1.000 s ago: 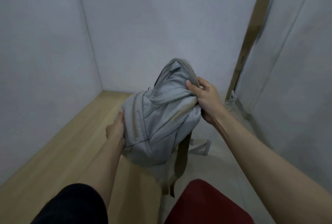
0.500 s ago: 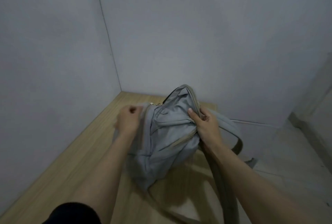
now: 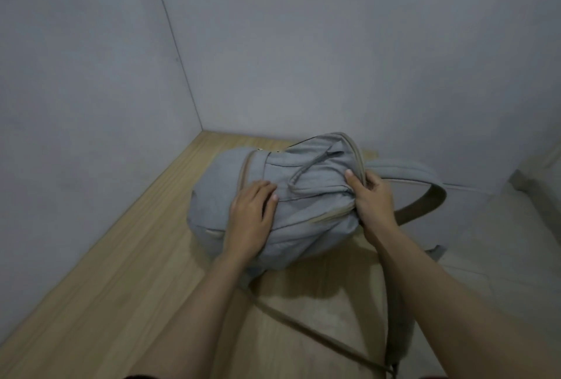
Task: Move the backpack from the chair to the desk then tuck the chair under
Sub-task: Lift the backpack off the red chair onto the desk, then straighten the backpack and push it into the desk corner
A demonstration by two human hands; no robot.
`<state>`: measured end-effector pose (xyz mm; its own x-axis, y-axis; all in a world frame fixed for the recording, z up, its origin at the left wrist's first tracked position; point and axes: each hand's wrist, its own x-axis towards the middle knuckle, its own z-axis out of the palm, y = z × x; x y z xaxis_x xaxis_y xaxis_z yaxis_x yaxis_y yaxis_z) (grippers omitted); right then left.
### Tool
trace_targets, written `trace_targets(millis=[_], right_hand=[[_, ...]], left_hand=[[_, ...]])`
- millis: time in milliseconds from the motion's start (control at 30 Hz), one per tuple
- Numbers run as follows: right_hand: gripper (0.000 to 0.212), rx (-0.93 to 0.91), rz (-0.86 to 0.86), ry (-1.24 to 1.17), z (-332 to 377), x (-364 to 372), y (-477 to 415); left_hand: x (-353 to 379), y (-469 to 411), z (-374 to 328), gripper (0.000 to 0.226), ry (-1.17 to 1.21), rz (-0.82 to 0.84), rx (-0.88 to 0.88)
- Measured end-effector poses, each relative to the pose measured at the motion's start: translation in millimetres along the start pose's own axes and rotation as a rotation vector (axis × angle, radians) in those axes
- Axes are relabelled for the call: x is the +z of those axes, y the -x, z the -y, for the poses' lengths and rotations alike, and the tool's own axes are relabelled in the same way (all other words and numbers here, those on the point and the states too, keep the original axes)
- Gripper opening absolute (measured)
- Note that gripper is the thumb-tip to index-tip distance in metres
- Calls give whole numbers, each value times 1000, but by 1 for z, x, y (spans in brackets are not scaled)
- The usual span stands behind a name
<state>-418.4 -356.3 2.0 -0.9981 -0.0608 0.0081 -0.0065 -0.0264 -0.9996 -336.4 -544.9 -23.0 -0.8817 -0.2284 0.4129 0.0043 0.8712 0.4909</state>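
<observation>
The grey backpack (image 3: 306,196) lies on its side on the wooden desk (image 3: 127,281), near the corner of the walls. My left hand (image 3: 250,220) rests flat on its front panel, fingers spread. My right hand (image 3: 372,202) pinches the fabric at its top end by the zip seam. One shoulder strap (image 3: 425,193) loops out past the desk's right edge; another thin strap (image 3: 318,339) trails toward me across the wood. The chair is out of view except perhaps a sliver of red at the bottom edge.
Grey walls (image 3: 334,44) close the desk in at the back and on the left. To the right of the desk lies pale floor (image 3: 501,272).
The backpack has come down from mid-air beside the desk onto the desktop and now lies flat. My left hand moved from its side to its top. The red chair seat left the view.
</observation>
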Motion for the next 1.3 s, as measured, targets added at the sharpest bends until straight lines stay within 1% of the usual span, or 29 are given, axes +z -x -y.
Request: trace_targets(millis=[67, 133, 167, 233, 300, 400, 500, 633, 733, 800, 900, 933, 1000, 1067, 1100, 1133, 1200, 1267, 1300], right_hand=[[43, 28, -65, 129, -4, -6, 9], [67, 35, -107, 227, -14, -8, 27], [77, 12, -96, 252, -20, -6, 36], [85, -13, -59, 258, -34, -3, 56], [85, -12, -61, 250, -46, 1, 60], [81, -26, -74, 281, -55, 12, 43], [78, -51, -77, 298, -61, 33, 6], [75, -98, -22, 252, -74, 72, -40], [76, -63, 5, 242, -88, 92, -56], [75, -31, 25, 213, -92, 92, -58], [66, -32, 56, 233, -84, 78, -50], [64, -53, 13, 301, -82, 72, -44], [60, -111, -161, 524, -82, 55, -25], [55, -140, -314, 782, -89, 40, -7], [53, -142, -356, 882, -92, 34, 0], [50, -132, -369, 946, -97, 30, 4], [44, -63, -330, 1032, -99, 27, 6], [38, 9, -255, 1151, -96, 27, 3], [35, 2, -224, 1211, -96, 25, 0]], left_hand=[[0, 13, 0, 47, -141, 48, 9], [-1, 23, 2, 57, -248, 102, 29], [-2, 27, 4, 60, -280, 121, 54], [-4, 36, 10, 64, -357, 156, 131], [-7, 37, 18, 67, -427, 171, 194], [-3, 24, 28, 67, -446, 154, 205], [6, -3, 43, 66, -437, 139, 150], [12, -41, 78, 74, -460, 89, 81], [11, -58, 95, 77, -418, 78, 54], [9, -60, 92, 76, -407, 99, 90], [18, -55, 72, 86, -473, 192, 275], [25, -54, 66, 92, -498, 239, 311], [35, -58, 59, 94, -556, 319, 332], [38, -65, 54, 86, -634, 375, 338], [38, -67, 52, 82, -665, 407, 339], [38, -69, 50, 76, -679, 425, 347], [37, -69, 46, 63, -672, 442, 371], [38, -70, 45, 52, -585, 436, 383], [37, -71, 44, 49, -498, 421, 386]])
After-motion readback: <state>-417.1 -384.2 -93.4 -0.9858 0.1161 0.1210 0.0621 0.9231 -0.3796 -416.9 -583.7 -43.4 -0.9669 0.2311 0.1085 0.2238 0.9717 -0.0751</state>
